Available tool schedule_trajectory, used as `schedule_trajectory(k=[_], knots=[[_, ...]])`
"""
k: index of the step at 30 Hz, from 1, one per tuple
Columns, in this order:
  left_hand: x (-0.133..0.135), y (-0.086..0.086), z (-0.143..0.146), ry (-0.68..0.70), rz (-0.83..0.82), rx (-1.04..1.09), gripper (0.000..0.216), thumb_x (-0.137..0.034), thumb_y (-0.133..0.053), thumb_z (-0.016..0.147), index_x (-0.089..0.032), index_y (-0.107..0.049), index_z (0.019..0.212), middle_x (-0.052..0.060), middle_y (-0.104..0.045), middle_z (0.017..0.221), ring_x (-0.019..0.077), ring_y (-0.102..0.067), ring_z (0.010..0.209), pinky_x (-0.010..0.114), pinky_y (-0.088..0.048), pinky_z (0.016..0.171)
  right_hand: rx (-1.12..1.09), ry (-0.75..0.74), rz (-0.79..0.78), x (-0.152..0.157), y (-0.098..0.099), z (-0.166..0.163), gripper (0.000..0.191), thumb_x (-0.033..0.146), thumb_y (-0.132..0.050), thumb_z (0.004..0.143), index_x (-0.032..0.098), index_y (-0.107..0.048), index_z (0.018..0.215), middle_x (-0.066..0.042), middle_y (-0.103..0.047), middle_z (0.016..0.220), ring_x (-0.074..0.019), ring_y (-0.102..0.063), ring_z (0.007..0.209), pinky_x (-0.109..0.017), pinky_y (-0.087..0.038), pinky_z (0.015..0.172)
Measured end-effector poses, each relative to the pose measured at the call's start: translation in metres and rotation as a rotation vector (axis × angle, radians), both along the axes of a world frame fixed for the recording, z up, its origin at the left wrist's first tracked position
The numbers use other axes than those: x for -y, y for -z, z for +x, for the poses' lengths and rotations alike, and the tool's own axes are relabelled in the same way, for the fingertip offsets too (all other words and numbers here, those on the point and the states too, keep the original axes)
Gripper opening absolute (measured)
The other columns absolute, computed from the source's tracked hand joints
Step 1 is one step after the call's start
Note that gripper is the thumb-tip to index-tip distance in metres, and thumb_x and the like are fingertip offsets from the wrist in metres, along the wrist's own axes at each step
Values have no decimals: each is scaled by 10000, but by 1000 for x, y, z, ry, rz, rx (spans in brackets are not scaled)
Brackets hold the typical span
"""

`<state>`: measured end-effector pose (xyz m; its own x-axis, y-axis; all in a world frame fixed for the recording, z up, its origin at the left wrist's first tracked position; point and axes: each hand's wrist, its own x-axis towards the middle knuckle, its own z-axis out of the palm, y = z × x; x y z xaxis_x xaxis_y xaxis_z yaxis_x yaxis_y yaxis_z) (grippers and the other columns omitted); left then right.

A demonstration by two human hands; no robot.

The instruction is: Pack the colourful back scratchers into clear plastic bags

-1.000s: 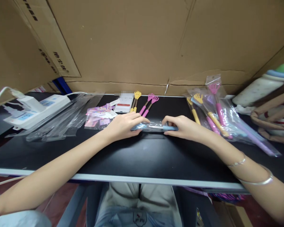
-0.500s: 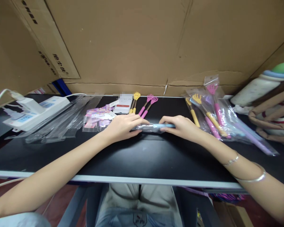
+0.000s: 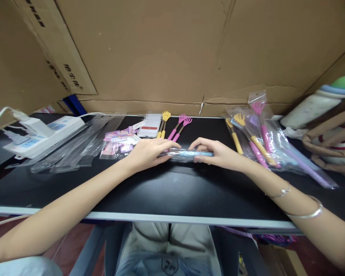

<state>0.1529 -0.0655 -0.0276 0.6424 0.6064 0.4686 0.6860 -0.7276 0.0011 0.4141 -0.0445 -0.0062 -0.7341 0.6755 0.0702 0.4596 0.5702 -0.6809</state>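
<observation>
Between my hands a blue-handled back scratcher (image 3: pixel 191 153) lies sideways just above the black table, wrapped in a clear plastic sleeve (image 3: pixel 176 154). My left hand (image 3: pixel 151 152) pinches the sleeve's left end, and its fingers hide what is inside there. My right hand (image 3: pixel 217 153) has its thumb and fingers closed round the blue handle end. Behind the hands lie two pink back scratchers (image 3: pixel 179 128) and two yellow back scratchers (image 3: pixel 163 124). Left of them, a pile of printed pink and purple cards (image 3: pixel 117 140) rests partly in clear plastic beside my left hand.
A phone (image 3: pixel 148 126) lies behind the cards. Flat clear bags (image 3: pixel 74 143) and a white power strip (image 3: pixel 46 138) occupy the left side. Bagged back scratchers (image 3: pixel 264 140) lie at right, near a white bottle (image 3: pixel 313 105). A cardboard wall (image 3: pixel 155 50) stands behind.
The fingers of my right hand have shifted slightly left along the sleeve and lifted a little. My left hand stays almost where it was.
</observation>
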Motion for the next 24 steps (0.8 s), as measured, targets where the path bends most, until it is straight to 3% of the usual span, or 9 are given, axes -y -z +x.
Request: schedule_trajectory(k=[6,10,19,24], knots=[[0,-2,-2,-41,109,0,207,-286,-526,894,-260,-616,1079,-23,-700,908,112,-634,735,192,-369,569,157,-3,-82,-12,-13,22,301,369,-567,849,175,-526,1075,-15,-648,777,-115,-543,609,-228,-399,562],[-1,-2,-4,-32,106,4,199,-295,-522,897,-246,-617,1066,-14,-700,899,121,-637,740,195,-372,573,198,-25,-157,-14,-15,27,287,395,-523,875,170,-527,1052,-44,-661,814,-116,-552,608,-244,-430,574],[0,0,-1,7,-31,3,262,-295,-539,885,-260,-577,1141,-19,-689,943,114,-642,767,184,-382,572,-32,-45,-138,-8,1,9,289,427,-516,893,170,-494,1023,-42,-669,828,-105,-561,614,-252,-459,624],[0,3,1,9,-27,-12,283,-265,-533,871,-269,-579,1150,-11,-684,992,133,-644,827,192,-399,605,-136,-24,-169,0,7,-3,261,392,-570,864,175,-479,975,-20,-655,795,-103,-561,608,-239,-454,606]])
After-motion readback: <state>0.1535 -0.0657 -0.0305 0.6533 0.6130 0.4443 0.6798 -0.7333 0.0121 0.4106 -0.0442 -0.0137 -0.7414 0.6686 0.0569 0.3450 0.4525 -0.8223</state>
